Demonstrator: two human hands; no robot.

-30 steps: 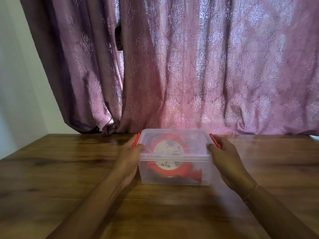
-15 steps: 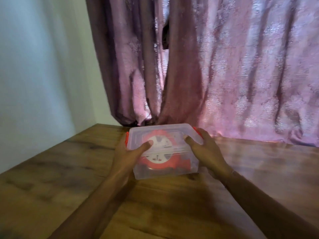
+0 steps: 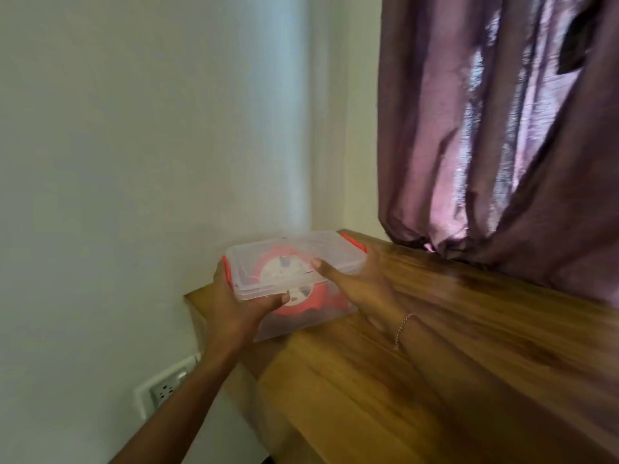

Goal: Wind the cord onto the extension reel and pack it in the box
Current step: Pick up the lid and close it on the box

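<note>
The left hand (image 3: 234, 309) grips the left end of the lidded clear box (image 3: 294, 262), thumb curled over the lid's front edge. The right hand (image 3: 355, 283) clasps the right end, thumb on the lid. The red reel (image 3: 288, 272) lies inside. The box is at the bench's (image 3: 469, 346) far left corner, by the wall.

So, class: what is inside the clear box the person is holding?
Through the lid of the box shows a red reel with a white round face. The cord itself cannot be made out; the left hand and right hand cover the sides.
</note>
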